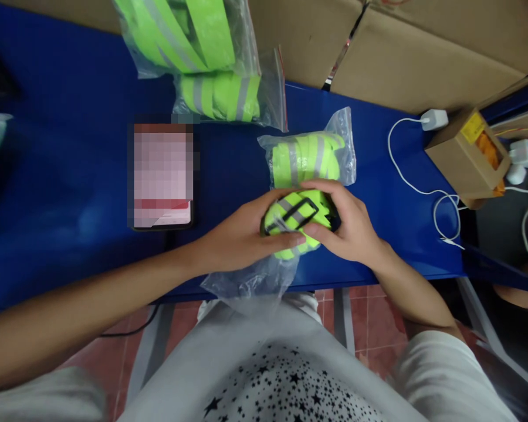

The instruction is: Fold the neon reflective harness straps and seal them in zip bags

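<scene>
Between my two hands is a folded bundle of neon-yellow reflective strap [293, 252] with grey stripes and a black buckle on top. My left hand [250, 228] grips it from the left, thumb across the front. From the right, my right hand [347, 225] wraps round it, its thumb pressed near the buckle. A clear plastic bag [255, 284] hangs below the bundle toward my lap; how far it covers the bundle I cannot tell. Just behind my hands lies a bagged reflective strap [305, 155].
More bagged straps [220, 97] lie at the back of the blue table [79, 88]. A phone [162, 176] with a blurred screen is on the left. To the right are a white charger cable [396, 158] and a small cardboard box [466, 158]. Large cartons [422, 53] stand behind.
</scene>
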Demonstrator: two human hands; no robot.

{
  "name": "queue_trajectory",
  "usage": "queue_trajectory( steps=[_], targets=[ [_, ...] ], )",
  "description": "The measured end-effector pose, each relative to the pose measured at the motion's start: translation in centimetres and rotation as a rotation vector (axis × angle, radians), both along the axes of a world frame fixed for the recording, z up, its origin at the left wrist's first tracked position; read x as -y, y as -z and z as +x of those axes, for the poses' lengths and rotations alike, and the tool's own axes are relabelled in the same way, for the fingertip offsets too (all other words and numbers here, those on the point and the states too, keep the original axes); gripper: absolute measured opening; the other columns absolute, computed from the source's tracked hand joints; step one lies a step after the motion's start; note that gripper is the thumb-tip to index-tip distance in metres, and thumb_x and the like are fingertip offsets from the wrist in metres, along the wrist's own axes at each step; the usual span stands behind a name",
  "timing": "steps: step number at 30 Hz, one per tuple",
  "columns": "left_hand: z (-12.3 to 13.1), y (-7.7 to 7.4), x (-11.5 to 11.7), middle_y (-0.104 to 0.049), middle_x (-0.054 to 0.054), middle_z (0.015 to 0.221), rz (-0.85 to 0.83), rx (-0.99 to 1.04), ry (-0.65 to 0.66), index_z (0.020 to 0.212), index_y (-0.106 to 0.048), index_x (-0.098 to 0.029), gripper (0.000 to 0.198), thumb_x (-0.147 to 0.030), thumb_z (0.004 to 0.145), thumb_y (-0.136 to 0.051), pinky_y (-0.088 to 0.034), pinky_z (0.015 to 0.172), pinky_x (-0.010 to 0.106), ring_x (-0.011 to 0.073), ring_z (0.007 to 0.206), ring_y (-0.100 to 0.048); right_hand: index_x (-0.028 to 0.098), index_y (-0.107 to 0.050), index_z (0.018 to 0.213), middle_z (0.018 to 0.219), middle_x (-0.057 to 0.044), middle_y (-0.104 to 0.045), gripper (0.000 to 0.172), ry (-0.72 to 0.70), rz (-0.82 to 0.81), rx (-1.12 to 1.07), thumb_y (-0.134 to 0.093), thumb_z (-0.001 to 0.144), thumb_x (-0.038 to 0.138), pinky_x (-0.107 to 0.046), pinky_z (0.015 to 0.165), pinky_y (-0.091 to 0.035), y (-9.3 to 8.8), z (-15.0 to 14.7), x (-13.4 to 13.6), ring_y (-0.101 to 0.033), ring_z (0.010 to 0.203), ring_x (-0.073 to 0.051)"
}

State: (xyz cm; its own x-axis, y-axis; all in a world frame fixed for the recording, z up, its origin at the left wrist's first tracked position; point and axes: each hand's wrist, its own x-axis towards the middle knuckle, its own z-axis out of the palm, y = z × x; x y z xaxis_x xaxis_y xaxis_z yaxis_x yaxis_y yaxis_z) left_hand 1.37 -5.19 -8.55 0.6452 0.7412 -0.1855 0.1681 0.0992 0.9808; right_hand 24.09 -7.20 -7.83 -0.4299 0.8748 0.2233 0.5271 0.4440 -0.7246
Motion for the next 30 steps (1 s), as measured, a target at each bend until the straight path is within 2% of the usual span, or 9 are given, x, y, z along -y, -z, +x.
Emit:
queue_trajectory(
  steps=[4,9,13,17,21,24,26,28,30],
  targets=[
    [0.2,0.6,-0.6,-0.068,0.008,0.131,-0.046,0.039,-0.075,0.133,-0.056,-0.021,0.061,-0.045,0.083,-0.080,-0.053,0.098,0.037,0.0258,0.119,-0.064,0.022,-0.056,0.132,0.117,-0.007,-0.073,0.048,0.048,-0.120,0.017,-0.072,0.092,0.045,-0.036,0.087,-0.057,0.0,0.4,-0.4,-0.071,0.100,-0.022],
    [0.1,0.5,-0.4,-0.065,0.008,0.137,0.001,0.002,0.003,0.136,-0.052,-0.023,0.071,-0.042,0.077,-0.086,-0.050,0.105,0.040,0.0272,0.125,-0.061,0.020,-0.066,0.117,0.098,-0.002,-0.075,0.039,0.000,-0.154,-0.108,-0.078,0.088,0.044,-0.030,0.074,-0.055,0.2,0.3,-0.3,-0.067,0.079,-0.015],
    [0.2,0.5,-0.1,-0.064,0.008,0.137,-0.064,0.061,0.051,0.138,-0.049,-0.023,0.072,-0.037,0.078,-0.085,-0.051,0.104,0.039,0.0264,0.126,-0.060,0.018,-0.069,0.107,0.087,0.001,-0.072,0.031,-0.036,-0.157,-0.151,-0.079,0.087,0.040,-0.025,0.068,-0.051,0.3,-0.1,-0.2,-0.061,0.069,-0.010],
    [0.3,0.7,-0.1,-0.067,0.009,0.130,-0.181,0.098,0.063,0.134,-0.052,-0.021,0.065,-0.038,0.079,-0.082,-0.054,0.094,0.038,0.0261,0.119,-0.064,0.019,-0.066,0.095,0.077,0.002,-0.066,0.020,-0.060,-0.105,-0.112,-0.072,0.093,0.038,-0.023,0.062,-0.044,0.6,-0.7,0.0,-0.054,0.064,-0.009],
    [0.2,0.5,-0.4,-0.068,0.009,0.126,-0.267,0.091,0.113,0.136,-0.054,-0.022,0.067,-0.046,0.079,-0.081,-0.055,0.087,0.037,0.0263,0.114,-0.065,0.019,-0.059,0.084,0.070,0.003,-0.057,0.024,-0.115,-0.025,-0.088,-0.064,0.099,0.038,-0.023,0.059,-0.041,0.8,-1.2,0.1,-0.048,0.061,-0.008],
    [0.1,0.4,-0.4,-0.069,0.009,0.121,-0.310,0.107,0.173,0.134,-0.056,-0.022,0.068,-0.050,0.078,-0.082,-0.055,0.085,0.036,0.0260,0.109,-0.066,0.019,-0.059,0.082,0.068,0.004,-0.053,0.025,-0.166,-0.140,-0.115,-0.063,0.099,0.037,-0.022,0.056,-0.038,0.5,-0.9,0.0,-0.044,0.060,-0.008],
    [0.1,0.5,-0.3,-0.068,0.009,0.121,-0.340,0.114,0.226,0.135,-0.055,-0.023,0.069,-0.047,0.077,-0.083,-0.056,0.085,0.036,0.0260,0.109,-0.066,0.019,-0.063,0.086,0.070,0.004,-0.055,0.022,-0.235,-0.272,-0.129,-0.064,0.099,0.037,-0.021,0.056,-0.038,0.2,-0.4,-0.1,-0.045,0.060,-0.007],
    [0.0,0.7,-0.1,-0.066,0.010,0.128,-0.348,0.133,0.273,0.137,-0.053,-0.024,0.073,-0.041,0.075,-0.086,-0.056,0.087,0.036,0.0262,0.115,-0.065,0.018,-0.067,0.103,0.079,0.002,-0.065,0.018,-0.306,-0.363,-0.136,-0.066,0.098,0.035,-0.021,0.059,-0.044,-0.1,0.2,-0.2,-0.053,0.065,-0.008],
    [0.0,0.8,0.0,-0.064,0.011,0.133,-0.327,0.154,0.285,0.138,-0.052,-0.025,0.075,-0.035,0.073,-0.088,-0.056,0.089,0.036,0.0267,0.120,-0.063,0.018,-0.064,0.124,0.097,-0.002,-0.072,0.031,-0.334,-0.378,-0.141,-0.068,0.097,0.033,-0.023,0.068,-0.051,-0.3,0.6,-0.3,-0.062,0.076,-0.011]
  ],
)
